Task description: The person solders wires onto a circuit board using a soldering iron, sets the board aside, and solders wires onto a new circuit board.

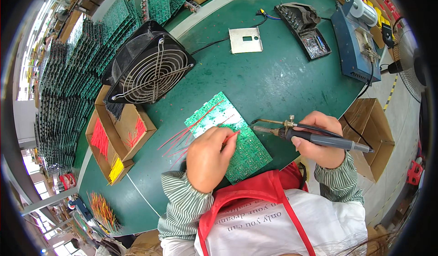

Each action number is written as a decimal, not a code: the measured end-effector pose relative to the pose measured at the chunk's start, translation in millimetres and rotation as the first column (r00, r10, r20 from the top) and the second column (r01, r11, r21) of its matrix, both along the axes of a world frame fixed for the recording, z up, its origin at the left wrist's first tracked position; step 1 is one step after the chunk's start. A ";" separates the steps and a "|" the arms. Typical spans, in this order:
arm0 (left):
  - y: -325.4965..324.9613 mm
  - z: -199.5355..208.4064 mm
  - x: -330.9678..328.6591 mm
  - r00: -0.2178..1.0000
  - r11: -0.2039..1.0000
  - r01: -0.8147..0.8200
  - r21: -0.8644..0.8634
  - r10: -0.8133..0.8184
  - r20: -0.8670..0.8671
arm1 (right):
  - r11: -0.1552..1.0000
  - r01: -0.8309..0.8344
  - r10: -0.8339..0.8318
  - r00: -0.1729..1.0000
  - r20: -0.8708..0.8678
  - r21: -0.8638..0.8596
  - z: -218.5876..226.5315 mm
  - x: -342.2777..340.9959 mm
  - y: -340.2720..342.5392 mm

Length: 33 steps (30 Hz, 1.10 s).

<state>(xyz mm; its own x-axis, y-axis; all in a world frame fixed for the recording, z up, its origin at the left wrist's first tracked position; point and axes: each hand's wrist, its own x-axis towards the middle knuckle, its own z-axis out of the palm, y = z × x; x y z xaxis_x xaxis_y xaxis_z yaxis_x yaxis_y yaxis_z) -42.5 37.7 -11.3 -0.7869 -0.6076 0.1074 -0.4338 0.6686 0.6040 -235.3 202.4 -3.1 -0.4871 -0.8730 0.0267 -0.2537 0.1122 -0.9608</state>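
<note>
A green circuit board (251, 158) lies aslant on the green table in front of me. Several red wires (179, 136) run from its upper rows out past its left edge. My left hand (207, 158) rests over the board, thumb and forefinger pinched on a red wire (233, 135) whose end meets the board. Closed around the grey handle of a soldering iron (340, 143) is my right hand (324, 133). The iron points left, its tip just off the board's right edge. A thin curved metal tube (269, 120), clamped to the iron, ends near that tip.
Left of the board stand a black fan (153, 73) and a cardboard tray (121, 139) of red and yellow wires. Stacked circuit boards (68, 96) rise behind them. Farther off lie a white plate (239, 47), an iron stand (299, 25) and a blue machine with a solder spool (349, 46).
</note>
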 end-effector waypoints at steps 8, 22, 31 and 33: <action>1.2 -16.8 -11.9 0.999 0.988 0.020 0.155 -0.015 -0.030 | 1.000 0.010 -0.010 1.000 0.013 0.008 -1.9 -1.0 0.8; 2.0 -17.1 -12.5 1.000 0.988 -0.002 0.155 -0.002 0.027 | 1.000 -0.003 0.003 1.000 0.030 0.004 -3.8 -0.9 -0.6; 2.4 -20.9 -13.2 1.000 0.990 -0.001 0.143 0.000 0.004 | 0.999 -0.012 0.013 1.000 -0.020 0.035 -2.7 -1.4 -1.6; 1.9 -21.8 -12.5 1.000 0.991 0.009 0.130 -0.008 -0.006 | 1.000 0.022 -0.022 0.998 0.054 -0.011 -3.4 -2.4 1.0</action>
<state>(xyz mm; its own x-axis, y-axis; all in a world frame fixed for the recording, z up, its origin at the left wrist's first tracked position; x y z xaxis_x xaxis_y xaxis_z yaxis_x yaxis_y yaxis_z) -55.0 39.5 -33.1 -0.7916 -0.6102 0.0322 -0.4250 0.5877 0.6885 -237.7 203.4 -6.5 -0.5071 -0.8619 0.0100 -0.1994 0.1060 -0.9742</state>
